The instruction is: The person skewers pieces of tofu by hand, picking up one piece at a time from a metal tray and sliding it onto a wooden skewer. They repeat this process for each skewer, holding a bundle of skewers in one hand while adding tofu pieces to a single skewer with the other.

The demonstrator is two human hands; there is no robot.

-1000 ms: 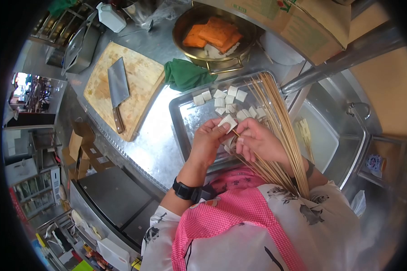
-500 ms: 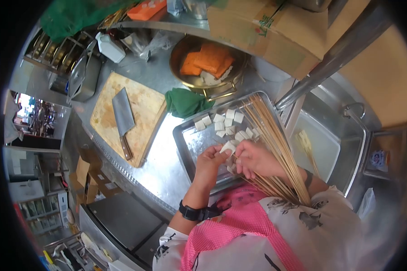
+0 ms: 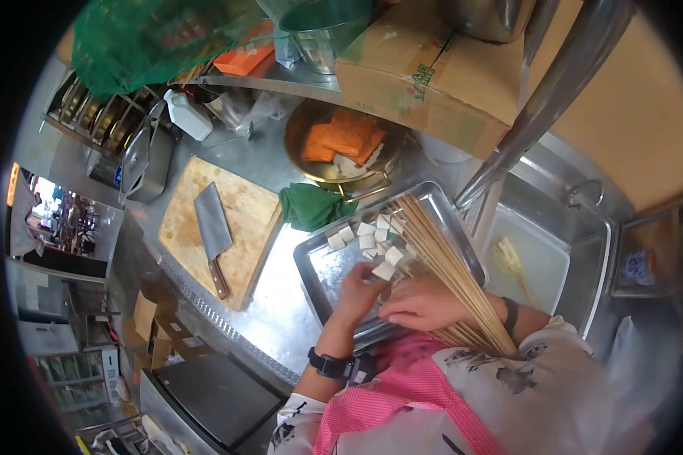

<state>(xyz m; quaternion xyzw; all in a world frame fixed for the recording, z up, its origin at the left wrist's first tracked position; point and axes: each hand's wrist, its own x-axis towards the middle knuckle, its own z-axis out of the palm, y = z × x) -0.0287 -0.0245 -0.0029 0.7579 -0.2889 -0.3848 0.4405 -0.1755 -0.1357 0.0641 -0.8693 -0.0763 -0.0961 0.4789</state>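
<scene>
My left hand (image 3: 359,294) is closed over the metal tray (image 3: 306,262), its fingertips pinching a white cube (image 3: 384,271). Close beside it, my right hand (image 3: 423,300) is turned back-up with its fingers curled towards the left hand. What those fingers grip is hidden. Another white cube (image 3: 394,255) shows just above the hands. Several more white cubes (image 3: 366,229) lie loose in the upper part of the tray. A bundle of thin wooden skewers (image 3: 451,265) slants across the tray's right side, passing over my right wrist.
Left of the tray, a cleaver (image 3: 213,220) lies on a wooden cutting board (image 3: 180,199). A green cloth (image 3: 311,206) sits by a brass pan (image 3: 296,155) holding orange blocks (image 3: 345,136). A cardboard box (image 3: 432,83) stands behind; a sink (image 3: 546,262) is at right.
My right hand has turned over, hiding its fingers, and both hands have moved lower in view. The view has tilted, shifting the counter things downward.
</scene>
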